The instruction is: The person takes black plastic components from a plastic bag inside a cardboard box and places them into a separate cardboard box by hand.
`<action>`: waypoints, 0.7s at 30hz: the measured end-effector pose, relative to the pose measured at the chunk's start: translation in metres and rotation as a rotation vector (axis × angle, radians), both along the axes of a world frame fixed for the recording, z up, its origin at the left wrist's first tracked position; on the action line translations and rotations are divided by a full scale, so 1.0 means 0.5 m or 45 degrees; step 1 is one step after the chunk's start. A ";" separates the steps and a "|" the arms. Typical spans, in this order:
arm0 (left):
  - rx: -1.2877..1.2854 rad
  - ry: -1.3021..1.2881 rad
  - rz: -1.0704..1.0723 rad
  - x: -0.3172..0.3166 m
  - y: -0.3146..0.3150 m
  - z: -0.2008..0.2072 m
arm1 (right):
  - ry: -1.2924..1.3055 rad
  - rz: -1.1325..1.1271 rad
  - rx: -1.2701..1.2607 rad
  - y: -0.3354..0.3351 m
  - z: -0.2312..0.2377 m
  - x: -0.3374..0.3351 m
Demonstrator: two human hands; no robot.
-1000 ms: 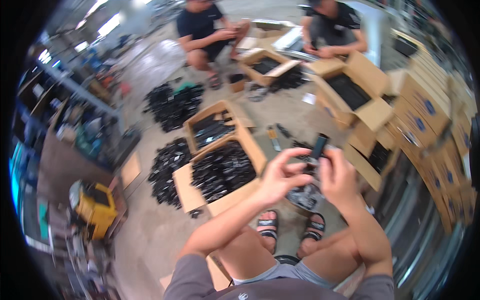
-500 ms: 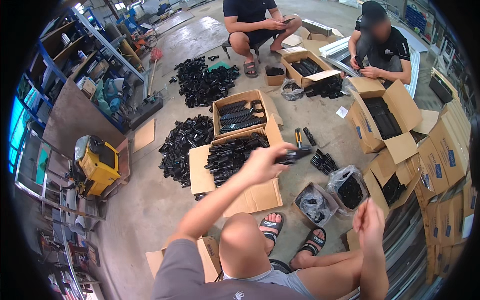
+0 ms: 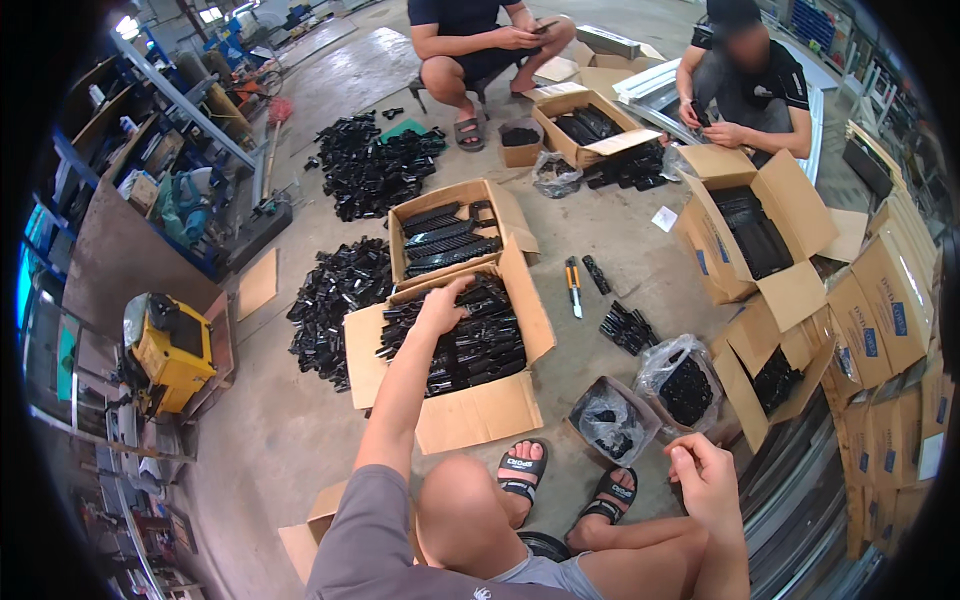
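Observation:
My left hand (image 3: pixel 442 306) reaches over the near open carton (image 3: pixel 480 408), which is filled with black plastic parts (image 3: pixel 475 345). Its thumb and fingers are apart at the upper edge of these parts, and I see nothing gripped between them. My right hand (image 3: pixel 708 476) hovers above my right knee, close to a small carton lined with a plastic bag (image 3: pixel 612 412). The fingers there are loosely curled in, and nothing shows in them. Beside the near carton, a box cutter (image 3: pixel 573 288) with an orange and black handle lies on the floor.
Another carton (image 3: pixel 515 215) of black parts stands behind. Loose heaps (image 3: pixel 340 310) lie to the left, and a small group of black parts (image 3: pixel 627 327) to the right. Two people (image 3: pixel 480 40) sit across from me. Open cartons (image 3: pixel 690 250) and a clear bag (image 3: pixel 685 385) stand at right.
My left hand has moved left from beside the carton to over its parts; the black part it carried no longer shows in it. My right hand has lowered slightly. The view has shifted.

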State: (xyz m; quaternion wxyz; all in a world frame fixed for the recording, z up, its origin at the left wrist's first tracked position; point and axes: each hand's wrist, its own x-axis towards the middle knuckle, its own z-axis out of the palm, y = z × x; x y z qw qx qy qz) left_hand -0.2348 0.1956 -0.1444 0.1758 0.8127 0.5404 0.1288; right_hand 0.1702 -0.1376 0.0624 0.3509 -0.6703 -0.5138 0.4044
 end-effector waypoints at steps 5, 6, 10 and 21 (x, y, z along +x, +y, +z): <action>0.393 -0.742 0.222 0.198 0.008 0.073 | -0.041 -0.098 -0.088 0.005 0.016 0.016; 0.371 -0.856 0.209 0.245 -0.010 0.097 | -0.049 -0.081 -0.086 0.016 0.020 0.013; 0.379 -0.753 -0.452 0.459 -0.092 0.155 | -0.220 0.186 -0.095 0.041 0.032 0.023; 0.104 0.356 -0.433 0.697 -0.019 -0.319 | -0.382 0.516 0.081 0.056 0.052 -0.003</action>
